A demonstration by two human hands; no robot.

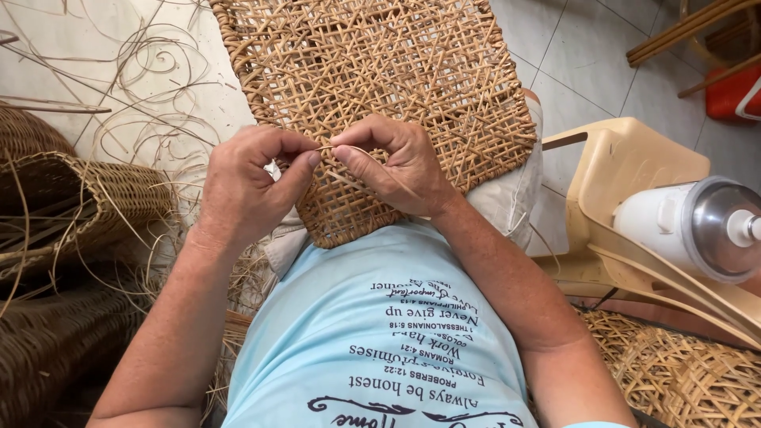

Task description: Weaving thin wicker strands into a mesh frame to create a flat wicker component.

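A woven open-mesh rattan cane panel (380, 71) rests on my lap, its near edge against my light blue shirt. My left hand (246, 186) and my right hand (392, 162) meet at the panel's near part. Both pinch one thin cane strand (349, 149) that arcs between thumb and fingertips. The left hand also has a small white scrap tucked by the thumb. The strand's far end is lost in the weave.
Dark wicker baskets (55, 206) and loose cane strands (151, 95) lie at the left on the floor. A cream plastic chair (626, 166) stands at the right with a white and metal bottle (697, 226) on it. More woven cane (682, 372) lies lower right. A red item sits top right.
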